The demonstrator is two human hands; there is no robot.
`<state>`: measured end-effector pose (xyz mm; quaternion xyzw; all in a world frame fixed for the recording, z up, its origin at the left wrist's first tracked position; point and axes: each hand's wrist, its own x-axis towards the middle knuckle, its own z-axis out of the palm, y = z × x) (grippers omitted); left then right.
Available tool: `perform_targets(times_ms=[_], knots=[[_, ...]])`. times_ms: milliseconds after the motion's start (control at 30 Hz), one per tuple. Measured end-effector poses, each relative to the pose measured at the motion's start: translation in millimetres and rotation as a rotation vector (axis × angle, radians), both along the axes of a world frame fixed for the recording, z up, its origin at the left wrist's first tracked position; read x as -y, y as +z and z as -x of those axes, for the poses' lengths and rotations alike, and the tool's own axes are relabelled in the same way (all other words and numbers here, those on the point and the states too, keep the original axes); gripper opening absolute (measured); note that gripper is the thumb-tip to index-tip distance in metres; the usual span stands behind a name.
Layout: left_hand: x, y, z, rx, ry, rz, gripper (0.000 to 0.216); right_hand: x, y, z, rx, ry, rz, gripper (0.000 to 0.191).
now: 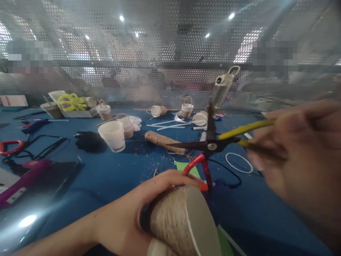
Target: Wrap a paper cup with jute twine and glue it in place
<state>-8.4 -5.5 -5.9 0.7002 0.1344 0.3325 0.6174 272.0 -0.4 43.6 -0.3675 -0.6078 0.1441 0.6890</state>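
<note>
My left hand (128, 217) is wrapped round a paper cup covered in wound jute twine (170, 220), held on its side at the bottom centre. My right hand (301, 160), blurred and close to the camera, grips the yellow handles of black-bladed scissors (212, 144). The blades are spread apart above and just beyond the cup, one pointing up and one pointing left. A red-handled tool (198, 165) lies on the blue table (119, 174) right behind the cup.
Beyond lie a spool of jute twine (163, 141), a white paper cup (113, 135), a white ring (239, 163), small twine baskets (187, 108) and paper strips. A purple glue gun (26, 177) and cables sit left. A perforated metal screen (160, 71) closes the back.
</note>
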Motion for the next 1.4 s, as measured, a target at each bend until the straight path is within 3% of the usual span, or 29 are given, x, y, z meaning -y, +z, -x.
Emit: perform_targets(times_ms=[100,167,300,400,567,667,767,867,1000,1167,1267,1400], knots=[[-1,-2.7,-2,0.028,-0.017,0.017,0.088,-8,-10.2,12,0.029,0.088,0.073,0.006],[0,-2.2,-3,0.065,0.018,0.011,0.083,-14,-17.4,9,0.179,0.061,0.061,0.014],[8,5.4,-3,0.124,0.076,-0.087,0.072,-14,-22.6,3,0.528,-0.11,-0.105,0.012],[14,8.6,1,-0.001,0.165,-0.159,0.068,-5,-18.4,7,0.825,-0.205,-0.217,0.008],[4,-2.7,6,-0.021,0.19,-0.3,0.076,1,-18.5,16,0.928,-0.07,-0.206,0.017],[-3,-4.9,8,-0.062,0.016,-0.391,0.089,1,-22.3,19,0.891,0.077,-0.108,0.024],[3,-0.4,8,-0.106,-0.001,-0.342,0.082,3,-26.1,23,0.801,0.203,-0.012,0.03],[15,6.4,2,-0.137,0.071,-0.212,0.074,8,-30.4,31,0.596,0.332,0.214,0.031],[16,17.5,-12,-0.093,0.118,-0.081,0.085,8,-31.0,35,0.334,0.348,0.404,0.038],[6,26.8,-20,-0.011,0.18,0.087,0.091,-1,-20.2,17,0.286,0.206,0.37,0.031],[7,22.9,-14,0.028,0.23,0.191,0.088,0,-17.9,4,0.451,0.189,0.3,0.014],[12,13.4,-5,0.047,0.314,0.338,0.073,7,-19.9,0,0.756,0.213,0.096,0.011]])
